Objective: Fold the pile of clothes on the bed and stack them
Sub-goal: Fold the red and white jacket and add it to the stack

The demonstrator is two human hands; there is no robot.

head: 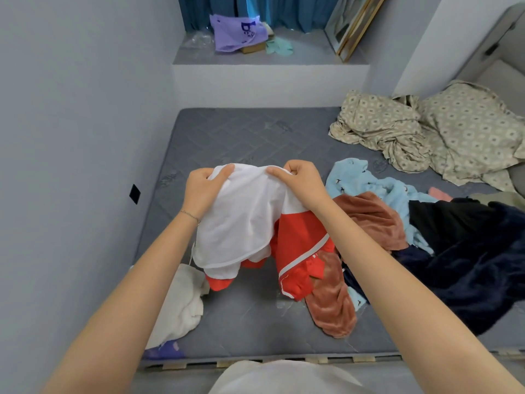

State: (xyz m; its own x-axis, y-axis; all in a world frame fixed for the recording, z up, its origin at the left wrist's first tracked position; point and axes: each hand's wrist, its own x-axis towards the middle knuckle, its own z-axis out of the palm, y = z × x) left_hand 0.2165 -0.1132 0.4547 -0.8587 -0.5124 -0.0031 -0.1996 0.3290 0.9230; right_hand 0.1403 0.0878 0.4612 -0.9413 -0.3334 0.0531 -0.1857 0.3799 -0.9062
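Left hand (203, 189) and right hand (302, 180) each pinching the top edge of the white-and-red garment (241, 220), cloth hanging below them, purple bag (235, 32) far beyond, print unreadable

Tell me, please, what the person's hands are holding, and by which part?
The left hand and the right hand both grip the white-and-red garment by its white upper part, one at each side; the rest hangs down.

One wide-angle view is taken from head height at the near edge of the grey quilted mattress (241, 132), aimed forward and down, close over it.
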